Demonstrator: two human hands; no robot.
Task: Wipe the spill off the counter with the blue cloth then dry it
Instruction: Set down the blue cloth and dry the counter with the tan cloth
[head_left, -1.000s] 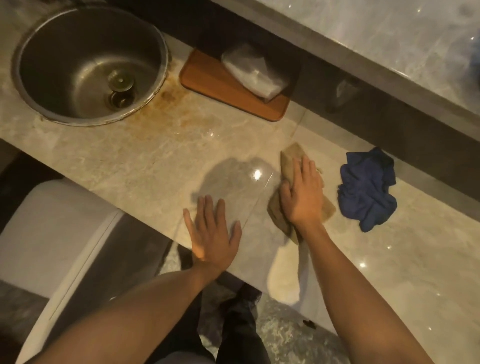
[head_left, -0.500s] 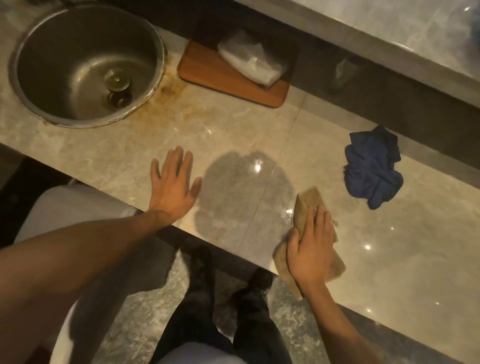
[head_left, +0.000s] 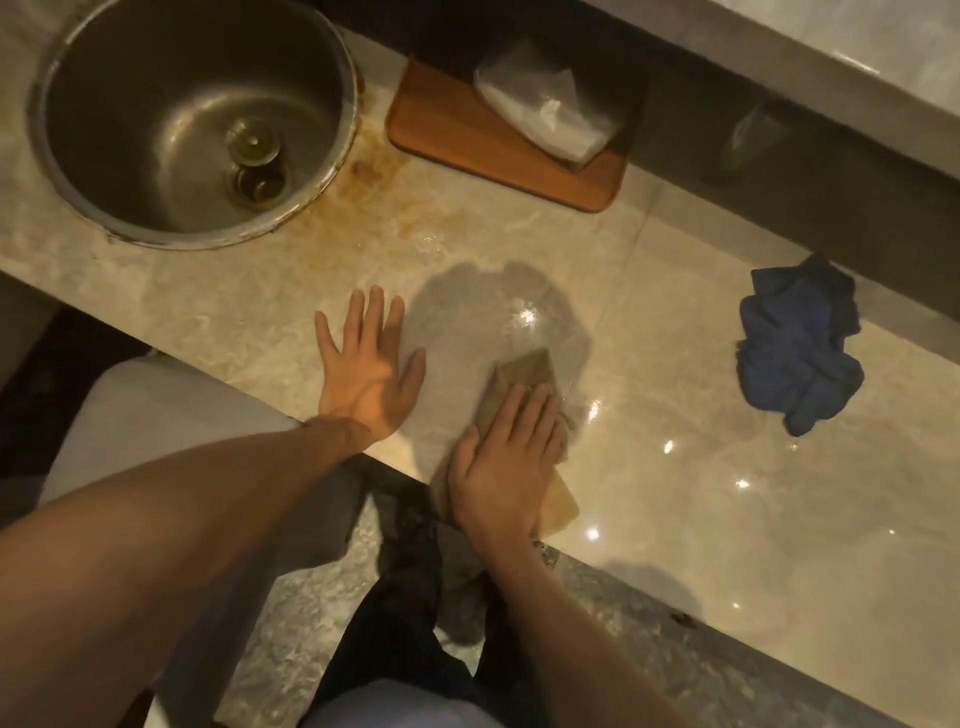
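- Right hand (head_left: 506, 457), fingers together, pressed flat on folded tan cloth (head_left: 524, 371) at near edge of glossy beige marble counter (head_left: 701, 519).
- Left hand (head_left: 366, 374) flat, fingers spread, left of it.
- Crumpled blue cloth (head_left: 797, 345) lies untouched, far right.
- Brownish stain (head_left: 374, 171), possibly spill residue, beside round steel sink (head_left: 78, 156), far left.

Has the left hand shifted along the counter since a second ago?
Yes. The left hand now lies flat further toward the sink than a second ago, when it sat close beside the right hand.
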